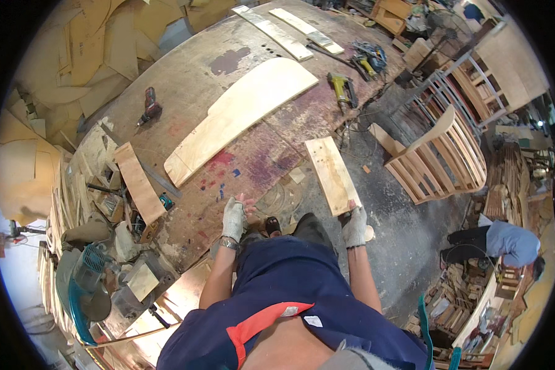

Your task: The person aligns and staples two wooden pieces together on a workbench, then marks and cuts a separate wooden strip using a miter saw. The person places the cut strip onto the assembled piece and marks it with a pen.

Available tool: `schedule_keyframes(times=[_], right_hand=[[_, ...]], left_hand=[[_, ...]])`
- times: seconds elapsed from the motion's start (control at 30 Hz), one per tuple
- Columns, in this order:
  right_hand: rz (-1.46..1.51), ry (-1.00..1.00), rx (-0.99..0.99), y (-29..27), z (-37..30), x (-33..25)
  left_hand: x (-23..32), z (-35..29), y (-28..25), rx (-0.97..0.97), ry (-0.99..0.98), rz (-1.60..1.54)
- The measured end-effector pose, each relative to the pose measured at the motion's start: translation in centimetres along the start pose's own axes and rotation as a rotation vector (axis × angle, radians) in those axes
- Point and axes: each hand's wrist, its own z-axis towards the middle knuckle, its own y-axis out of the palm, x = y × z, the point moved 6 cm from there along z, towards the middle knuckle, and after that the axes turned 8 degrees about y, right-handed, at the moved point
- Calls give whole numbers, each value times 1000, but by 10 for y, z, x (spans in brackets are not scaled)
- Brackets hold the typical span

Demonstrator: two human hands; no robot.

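My right hand (354, 229), in a pale work glove with bare fingertips, grips the near end of a rectangular plywood board (332, 172). The board reaches forward from the hand, to the right of the workbench edge. My left hand (235, 218), gloved the same way and with a watch at its wrist, holds nothing. Its fingers are apart, near the bench's front edge. A long, curved plywood panel (240, 114) lies flat across the bench, ahead of both hands.
On the stained workbench (191, 80) lie a drill (149, 108), a yellow nail gun (342, 91) and two narrow boards (274, 32). Wood offcuts and a board (139, 184) crowd the left side. A slatted wooden frame (438, 157) stands right; another person (512, 242) bends over farther right.
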Motion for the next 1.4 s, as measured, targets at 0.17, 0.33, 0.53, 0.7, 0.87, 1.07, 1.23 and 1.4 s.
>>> schedule_keyframes(times=[0.17, 0.33, 0.53, 0.7, 0.87, 1.07, 1.23, 1.4], right_hand=[[184, 76, -214, 79, 79, -16], [-57, 140, -188, 143, 176, -40], [-160, 202, -198, 245, 291, -48], [-163, 189, -322, 338, 383, -39], [-274, 223, -359, 452, 493, -26], [-1156, -438, -724, 623, 571, -41], [-919, -141, -573, 633, 490, 20], [-1336, -582, -1278, 595, 290, 122]], left_hand=[[0, -6, -60, 251, 15, -26], [-12, -28, -115, 538, 115, -108], [-34, -48, -88, 837, 127, -283], [-57, -44, 4, 880, 61, -430], [-58, -37, 68, 964, 135, -271], [-58, -60, 108, 1193, 173, -354], [-59, -67, 136, 1214, 125, -374], [-40, -70, 152, 1246, 107, -279]])
